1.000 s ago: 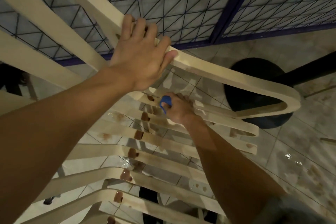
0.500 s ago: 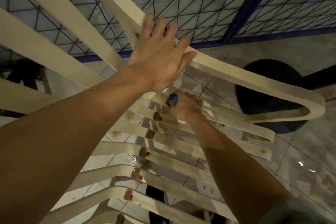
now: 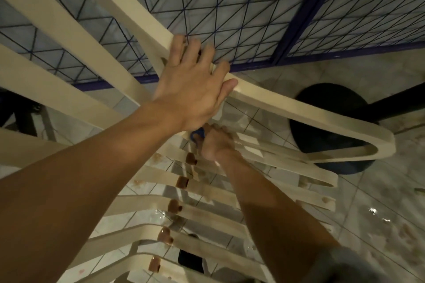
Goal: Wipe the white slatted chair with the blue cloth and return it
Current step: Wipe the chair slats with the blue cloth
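- Head view, centre: left hand (image 3: 193, 85) clasps the smooth curved rail (image 3: 299, 111) of the white slatted chair (image 3: 69, 30).
- Just below, right hand (image 3: 215, 145) clutches the bunched blue cloth (image 3: 198, 135) at the flat, stained slats (image 3: 142, 205).

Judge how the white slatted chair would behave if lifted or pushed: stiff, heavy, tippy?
Probably light for its size: the white slatted chair is thin slats with open gaps, and the left hand steadies its frame. Likely stiff, though single slats might flex where the right hand holds the blue cloth. Brown, wet-looking smears could make it slippery.
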The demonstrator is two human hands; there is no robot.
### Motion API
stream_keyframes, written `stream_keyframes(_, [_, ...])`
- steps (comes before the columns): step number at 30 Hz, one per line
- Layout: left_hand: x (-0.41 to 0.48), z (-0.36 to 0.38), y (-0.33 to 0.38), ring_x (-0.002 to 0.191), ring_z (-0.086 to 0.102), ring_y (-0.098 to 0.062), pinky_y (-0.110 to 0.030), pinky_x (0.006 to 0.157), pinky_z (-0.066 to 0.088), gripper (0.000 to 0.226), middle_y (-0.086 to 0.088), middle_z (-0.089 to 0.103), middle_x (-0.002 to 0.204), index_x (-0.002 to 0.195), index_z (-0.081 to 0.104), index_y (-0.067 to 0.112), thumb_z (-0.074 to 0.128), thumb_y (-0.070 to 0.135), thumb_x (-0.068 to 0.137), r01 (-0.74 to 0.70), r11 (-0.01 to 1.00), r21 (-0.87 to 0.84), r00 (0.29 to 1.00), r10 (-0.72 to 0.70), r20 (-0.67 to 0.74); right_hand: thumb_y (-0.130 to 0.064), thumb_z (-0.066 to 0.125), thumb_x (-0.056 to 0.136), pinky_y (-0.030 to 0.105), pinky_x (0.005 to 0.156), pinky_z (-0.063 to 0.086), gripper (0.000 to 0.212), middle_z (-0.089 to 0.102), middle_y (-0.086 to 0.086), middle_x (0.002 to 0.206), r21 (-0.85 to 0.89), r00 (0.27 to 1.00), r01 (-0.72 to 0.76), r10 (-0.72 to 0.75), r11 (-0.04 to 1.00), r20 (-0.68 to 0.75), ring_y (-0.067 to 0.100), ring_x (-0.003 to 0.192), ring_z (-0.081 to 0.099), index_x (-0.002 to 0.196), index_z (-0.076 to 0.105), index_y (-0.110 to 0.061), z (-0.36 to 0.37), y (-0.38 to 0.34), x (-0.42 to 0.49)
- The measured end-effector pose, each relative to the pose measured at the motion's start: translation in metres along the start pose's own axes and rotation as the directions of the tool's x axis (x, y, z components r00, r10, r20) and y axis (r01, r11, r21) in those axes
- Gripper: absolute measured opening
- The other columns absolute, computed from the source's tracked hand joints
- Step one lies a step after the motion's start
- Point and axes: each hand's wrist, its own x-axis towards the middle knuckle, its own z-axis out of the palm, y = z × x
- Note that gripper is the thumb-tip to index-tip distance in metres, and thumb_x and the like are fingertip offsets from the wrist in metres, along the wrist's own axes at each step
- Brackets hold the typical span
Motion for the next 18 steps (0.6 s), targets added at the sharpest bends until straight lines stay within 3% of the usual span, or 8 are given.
stream_keyframes(5, [0.001, -0.002, -0.001, 0.113, 0.039, -0.037, -0.055, 0.109, 0.017, 0.059, -0.016, 0.051, 0.116, 0.12, 0.053, 0.014, 0.01, 0.051, 0.102, 0.001, 1.0, -0.027, 1.0, -0.001, 0.007, -0.047, 0.035, 0.099, 0.045, 0.096, 0.036, 0.036, 0.05, 0.009, 0.126, -0.028, 0.999, -0.002, 0.001, 1.0, -0.047, 0.032, 0.116, 0.044, 0.125, 0.047, -0.025, 0.007, -0.003, 0.003])
stream_keyframes(13, [0.0, 0.0, 0.001, 0.112, 0.04, -0.038, -0.054, 0.107, 0.017, 0.055, -0.017, 0.052, 0.116, 0.119, 0.054, 0.013, 0.016, 0.049, 0.104, 0.006, 1.0, -0.012, 1.0, -0.006, -0.011, -0.05, 0.033, 0.098, 0.04, 0.086, 0.033, 0.035, 0.054, 0.006, 0.12, -0.031, 0.986, -0.041, 0.036, 0.999, -0.161, 0.029, 0.109, 0.047, 0.126, 0.044, -0.032, 0.004, 0.088, -0.03])
stream_keyframes(18, [0.001, 0.002, 0.0, 0.11, 0.038, -0.037, -0.054, 0.106, 0.015, 0.054, -0.018, 0.051, 0.114, 0.118, 0.054, 0.012, 0.016, 0.049, 0.105, 0.008, 1.0, -0.008, 1.0, -0.008, -0.026, -0.045, 0.034, 0.098, 0.046, 0.093, 0.034, 0.035, 0.052, 0.01, 0.124, -0.02, 0.986, -0.136, 0.134, 0.99, -0.099, 0.034, 0.113, 0.044, 0.126, 0.045, -0.027, -0.004, 0.075, -0.025])
